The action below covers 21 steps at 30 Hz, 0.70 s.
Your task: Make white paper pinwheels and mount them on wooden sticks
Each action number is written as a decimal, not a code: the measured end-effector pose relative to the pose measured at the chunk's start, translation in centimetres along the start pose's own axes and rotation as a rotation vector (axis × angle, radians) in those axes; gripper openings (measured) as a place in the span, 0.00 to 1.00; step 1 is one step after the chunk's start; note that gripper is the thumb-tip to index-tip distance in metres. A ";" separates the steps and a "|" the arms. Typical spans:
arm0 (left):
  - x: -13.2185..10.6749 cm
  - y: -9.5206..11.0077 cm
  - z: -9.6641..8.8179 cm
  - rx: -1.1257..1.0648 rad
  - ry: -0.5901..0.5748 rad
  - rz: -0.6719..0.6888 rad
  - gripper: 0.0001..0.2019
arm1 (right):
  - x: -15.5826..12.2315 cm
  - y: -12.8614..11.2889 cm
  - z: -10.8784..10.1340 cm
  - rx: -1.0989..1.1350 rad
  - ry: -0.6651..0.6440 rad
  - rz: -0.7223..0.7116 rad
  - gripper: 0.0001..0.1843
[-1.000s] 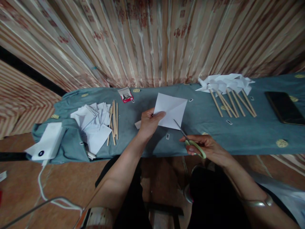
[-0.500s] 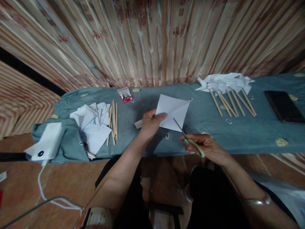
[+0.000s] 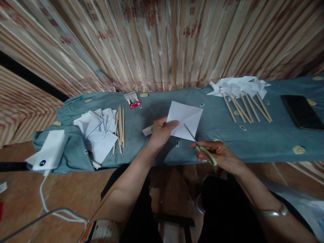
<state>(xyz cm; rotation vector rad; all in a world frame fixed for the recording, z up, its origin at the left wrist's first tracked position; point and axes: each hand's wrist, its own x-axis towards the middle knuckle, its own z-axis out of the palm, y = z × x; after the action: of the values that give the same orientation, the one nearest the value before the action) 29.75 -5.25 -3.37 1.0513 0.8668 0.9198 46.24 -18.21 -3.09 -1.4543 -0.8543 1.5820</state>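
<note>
A white square of paper [image 3: 186,114] with faint creases is pinched at its left corner by my left hand [image 3: 162,131], thumb on top. My right hand [image 3: 211,151] grips the light green handles of a pair of scissors [image 3: 206,155]. The scissor blades lie over the lower right edge of the paper and point toward its middle. Below my left hand, a small pale strip [image 3: 147,131] with a green end rests on the cloth, partly hidden by the hand.
On the green cloth [image 3: 141,155] at left lie loose paper sheets [image 3: 106,145], wooden sticks [image 3: 121,128] and a red box of small metal pins [image 3: 133,100]. Several paper pinwheels [image 3: 240,87] on sticks are at the right, beside a black phone [image 3: 302,111]. A white device [image 3: 52,148] with a cable sits at far left.
The paper and my left hand have shifted very slightly to the right. The scissors keep nearly the same place at the paper's lower right edge.
</note>
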 end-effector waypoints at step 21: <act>-0.3 0.1 0.1 0.024 -0.018 0.007 0.10 | 0.0 0.0 0.1 0.031 0.013 0.018 0.24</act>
<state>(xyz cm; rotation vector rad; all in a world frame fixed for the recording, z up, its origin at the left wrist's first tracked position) 29.74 -5.53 -3.19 1.0829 0.8618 0.9069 46.18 -18.24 -3.10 -1.4525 -0.8088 1.5907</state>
